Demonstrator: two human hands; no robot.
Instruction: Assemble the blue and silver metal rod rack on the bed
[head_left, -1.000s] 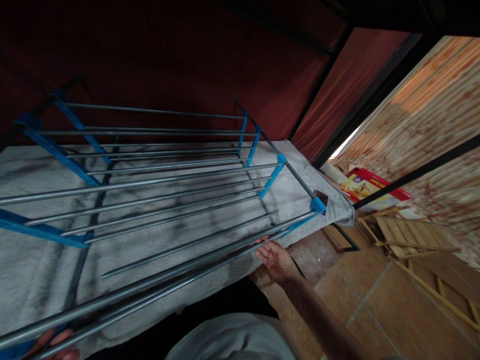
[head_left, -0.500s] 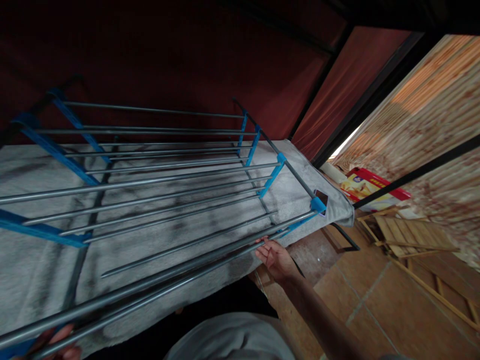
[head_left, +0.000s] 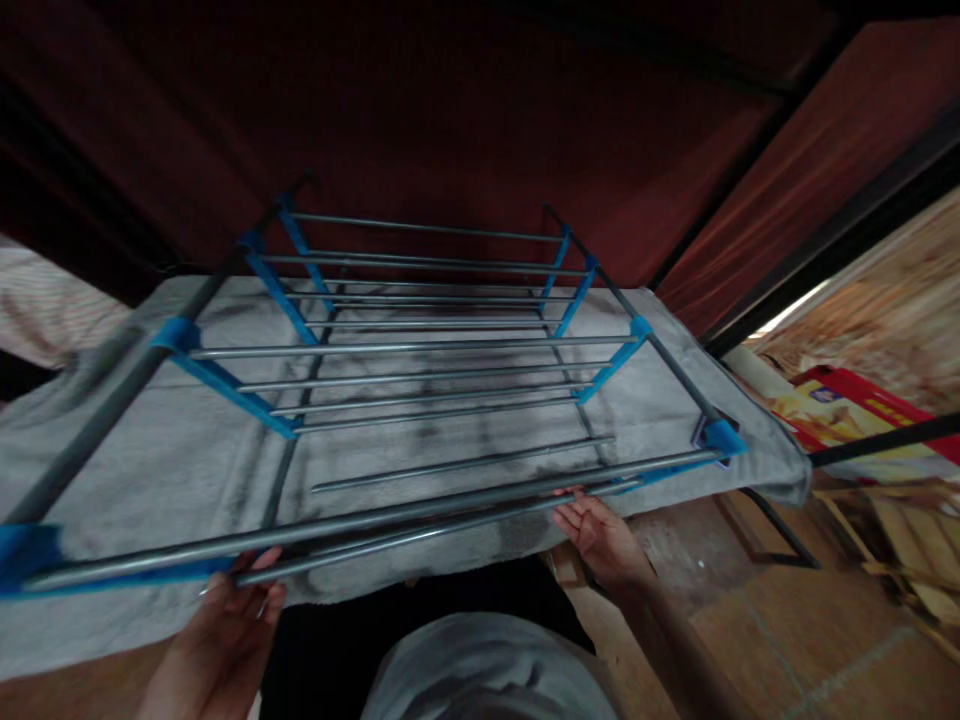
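Note:
A rack of grey metal tubes point(head_left: 420, 347) joined by blue plastic brackets point(head_left: 232, 385) stands before me. Along its near side, just below the front long bar, runs a separate thin metal tube point(head_left: 412, 537). My left hand point(head_left: 225, 625) has its fingers closed around the tube's left end, close to the left front blue bracket point(head_left: 30, 558). Farther right, my right hand point(head_left: 604, 545) grips the same tube with its fingertips, near the right front blue bracket point(head_left: 724, 438). Where the tube's right end meets the bracket, contact is unclear.
Under the rack spreads a grey blanket point(head_left: 165, 470), with another loose metal tube point(head_left: 457, 466) lying on it. A phone-like dark item point(head_left: 701, 430) is partly behind the right bracket. A red and yellow box point(head_left: 855, 410) and wooden folding furniture point(head_left: 911, 540) are at right.
My view has swung left, so the rack's left side and my left hand show more fully. Both hands stay on the tube, whose left end now shows near the left bracket.

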